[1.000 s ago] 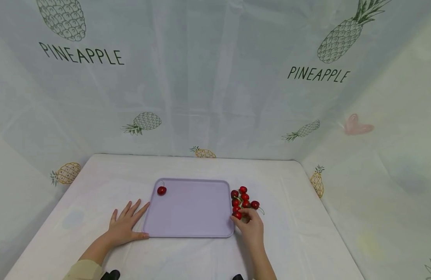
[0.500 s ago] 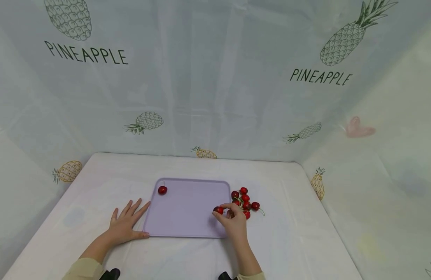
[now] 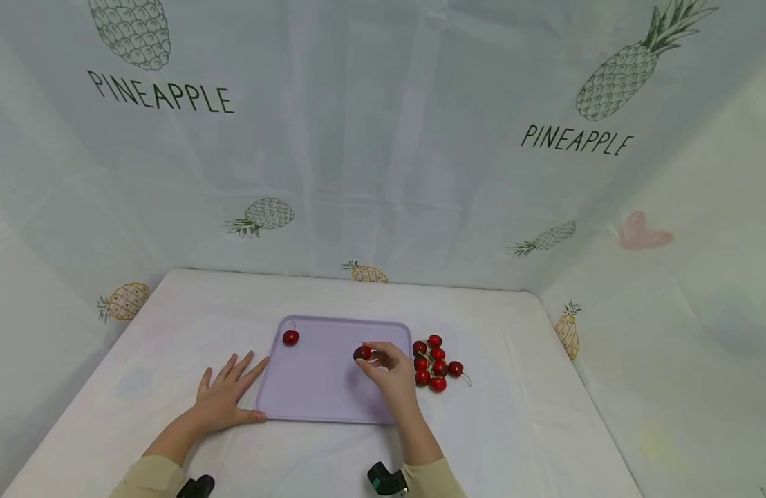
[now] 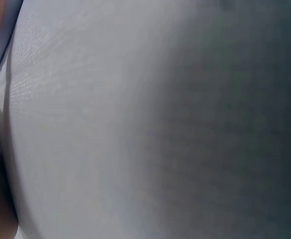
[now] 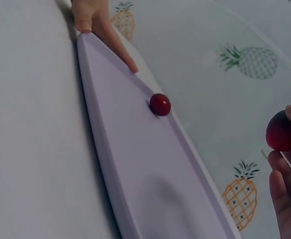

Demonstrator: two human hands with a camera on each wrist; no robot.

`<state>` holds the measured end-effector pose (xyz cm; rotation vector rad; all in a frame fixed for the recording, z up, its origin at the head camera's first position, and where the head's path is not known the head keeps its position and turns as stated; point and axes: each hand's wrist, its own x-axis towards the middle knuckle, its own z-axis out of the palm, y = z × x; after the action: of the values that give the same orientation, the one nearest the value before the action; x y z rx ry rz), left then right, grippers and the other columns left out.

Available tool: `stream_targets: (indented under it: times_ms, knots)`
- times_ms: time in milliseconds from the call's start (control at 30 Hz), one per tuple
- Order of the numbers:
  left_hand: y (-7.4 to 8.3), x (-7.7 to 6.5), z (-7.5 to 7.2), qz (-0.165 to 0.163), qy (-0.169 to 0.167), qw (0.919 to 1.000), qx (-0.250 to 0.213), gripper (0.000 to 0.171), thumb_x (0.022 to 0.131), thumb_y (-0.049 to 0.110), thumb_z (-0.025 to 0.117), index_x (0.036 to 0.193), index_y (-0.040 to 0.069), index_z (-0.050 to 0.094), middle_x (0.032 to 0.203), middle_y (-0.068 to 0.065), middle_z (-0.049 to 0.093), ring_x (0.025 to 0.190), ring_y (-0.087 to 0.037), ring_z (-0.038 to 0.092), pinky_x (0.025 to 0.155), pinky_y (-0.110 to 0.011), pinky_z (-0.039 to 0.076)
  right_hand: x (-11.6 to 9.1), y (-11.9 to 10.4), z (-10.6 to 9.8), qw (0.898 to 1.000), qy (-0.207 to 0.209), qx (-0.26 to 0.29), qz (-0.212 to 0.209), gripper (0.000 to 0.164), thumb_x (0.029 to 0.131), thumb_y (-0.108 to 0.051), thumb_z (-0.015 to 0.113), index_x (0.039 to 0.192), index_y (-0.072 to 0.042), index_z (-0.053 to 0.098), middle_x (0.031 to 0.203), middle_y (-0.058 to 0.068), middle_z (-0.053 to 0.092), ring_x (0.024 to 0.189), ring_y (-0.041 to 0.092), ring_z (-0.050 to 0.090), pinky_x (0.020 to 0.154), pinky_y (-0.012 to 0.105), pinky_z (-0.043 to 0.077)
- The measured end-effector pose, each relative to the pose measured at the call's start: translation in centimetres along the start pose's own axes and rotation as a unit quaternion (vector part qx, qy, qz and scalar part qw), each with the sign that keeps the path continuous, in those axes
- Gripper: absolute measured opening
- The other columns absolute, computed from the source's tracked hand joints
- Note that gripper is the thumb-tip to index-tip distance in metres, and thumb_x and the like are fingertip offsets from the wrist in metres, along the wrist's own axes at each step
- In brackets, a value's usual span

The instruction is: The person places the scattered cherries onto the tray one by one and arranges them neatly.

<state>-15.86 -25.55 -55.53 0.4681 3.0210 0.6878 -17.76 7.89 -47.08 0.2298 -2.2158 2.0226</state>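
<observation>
My right hand pinches a dark red cherry between thumb and fingers, held above the lilac tray. The right wrist view shows that cherry up close, clear of the tray's surface. Another cherry, its stem pointing up, lies in the tray's far left corner. With fingers spread, my left hand rests on the table, its thumb and a fingertip touching the tray's left edge. The left wrist view is mostly blurred cloth, with a bit of the hand at its left edge.
Several cherries lie in a cluster on the white-covered table, just right of the tray. One at the cluster's right has a stem sticking out. A pineapple-printed sheet hangs behind the table and along its sides.
My right hand has lifted a cherry from the near side of the cluster and carried it left over the tray. The left hand has stayed at the tray's edge.
</observation>
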Motion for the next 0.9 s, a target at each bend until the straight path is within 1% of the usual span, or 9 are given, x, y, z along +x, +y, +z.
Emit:
stream_targets:
  times_ms: [133, 267, 400, 500, 567, 633, 733, 800, 900]
  knots:
    - [-0.1, -0.1, 0.2, 0.005, 0.007, 0.9999, 0.005, 0.103, 0.067, 0.068, 0.074, 0.15, 0.02, 0.037, 0.153, -0.024, 0.027, 0.138, -0.053, 0.014, 0.101, -0.077, -0.002, 0.6, 0.0, 0.8, 0.999, -0.006, 0.041, 0.01, 0.031, 0.079, 0.003, 0.077, 0.109, 0.007, 0.069, 0.102, 0.02, 0.069, 0.086, 0.024, 0.067, 0.077, 0.026, 0.056]
    - [-0.3, -0.1, 0.3, 0.015, 0.025, 0.9996, -0.005, 0.103, 0.066, 0.069, 0.073, 0.15, 0.023, 0.036, 0.152, -0.024, 0.028, 0.138, -0.053, 0.014, 0.1, -0.077, -0.003, 1.4, 0.7, 1.9, 0.996, 0.002, 0.081, 0.021, 0.032, 0.078, 0.008, 0.076, 0.11, 0.008, 0.069, 0.105, 0.021, 0.069, 0.089, 0.025, 0.068, 0.078, 0.025, 0.056]
    - [-0.9, 0.0, 0.8, 0.023, 0.03, 0.9992, -0.009, 0.102, 0.069, 0.071, 0.07, 0.153, 0.028, 0.031, 0.154, -0.023, 0.026, 0.139, -0.053, 0.012, 0.1, -0.077, -0.005, 2.1, 1.6, 3.1, 0.994, -0.005, 0.103, 0.018, 0.036, 0.077, 0.012, 0.074, 0.112, 0.012, 0.066, 0.11, 0.024, 0.066, 0.094, 0.031, 0.068, 0.079, 0.024, 0.055]
    - [-1.4, 0.1, 1.2, 0.019, 0.022, 0.9996, 0.001, 0.103, 0.07, 0.076, 0.065, 0.155, 0.037, 0.022, 0.156, -0.02, 0.023, 0.141, -0.05, 0.01, 0.101, -0.076, -0.008, 2.7, 2.3, 4.1, 0.993, -0.011, 0.114, 0.01, 0.038, 0.076, 0.016, 0.072, 0.113, 0.017, 0.063, 0.112, 0.029, 0.062, 0.097, 0.036, 0.067, 0.08, 0.024, 0.055]
    - [-1.6, 0.2, 1.4, 0.016, 0.02, 0.9997, 0.004, 0.104, 0.068, 0.077, 0.065, 0.155, 0.039, 0.021, 0.156, -0.019, 0.023, 0.141, -0.05, 0.01, 0.101, -0.076, -0.008, 3.0, 2.7, 4.7, 0.993, -0.012, 0.118, 0.008, 0.038, 0.076, 0.018, 0.07, 0.113, 0.019, 0.061, 0.111, 0.031, 0.06, 0.098, 0.039, 0.066, 0.08, 0.024, 0.055]
    - [-1.8, 0.2, 1.6, 0.009, 0.015, 0.9998, 0.009, 0.105, 0.067, 0.077, 0.066, 0.155, 0.04, 0.021, 0.155, -0.02, 0.024, 0.14, -0.05, 0.011, 0.101, -0.076, -0.008, 3.4, 3.1, 5.2, 0.993, -0.008, 0.119, 0.012, 0.037, 0.075, 0.02, 0.07, 0.111, 0.02, 0.061, 0.108, 0.03, 0.06, 0.098, 0.04, 0.066, 0.079, 0.024, 0.055]
    - [-1.9, 0.3, 1.7, 0.004, 0.012, 0.9999, 0.009, 0.105, 0.067, 0.075, 0.068, 0.155, 0.039, 0.022, 0.155, -0.021, 0.024, 0.14, -0.051, 0.011, 0.101, -0.076, -0.007, 4.0, 3.9, 5.9, 0.992, -0.006, 0.121, 0.031, 0.036, 0.074, 0.02, 0.069, 0.109, 0.019, 0.062, 0.106, 0.025, 0.061, 0.097, 0.039, 0.067, 0.078, 0.024, 0.055]
    - [-1.7, 0.2, 1.6, 0.006, 0.013, 0.9999, 0.008, 0.105, 0.068, 0.075, 0.067, 0.154, 0.039, 0.022, 0.155, -0.021, 0.024, 0.14, -0.051, 0.011, 0.101, -0.076, -0.007, 4.4, 4.5, 6.4, 0.991, -0.006, 0.129, 0.047, 0.036, 0.073, 0.02, 0.069, 0.108, 0.019, 0.062, 0.104, 0.023, 0.064, 0.095, 0.037, 0.068, 0.076, 0.025, 0.056]
    - [-1.3, 0.1, 1.2, 0.017, 0.022, 0.9996, 0.001, 0.102, 0.069, 0.074, 0.067, 0.154, 0.036, 0.025, 0.154, -0.02, 0.025, 0.14, -0.051, 0.011, 0.101, -0.076, -0.007, 5.2, 6.2, 7.0, 0.988, -0.014, 0.14, 0.068, 0.036, 0.073, 0.021, 0.069, 0.108, 0.017, 0.063, 0.102, 0.026, 0.068, 0.094, 0.033, 0.069, 0.075, 0.027, 0.056]
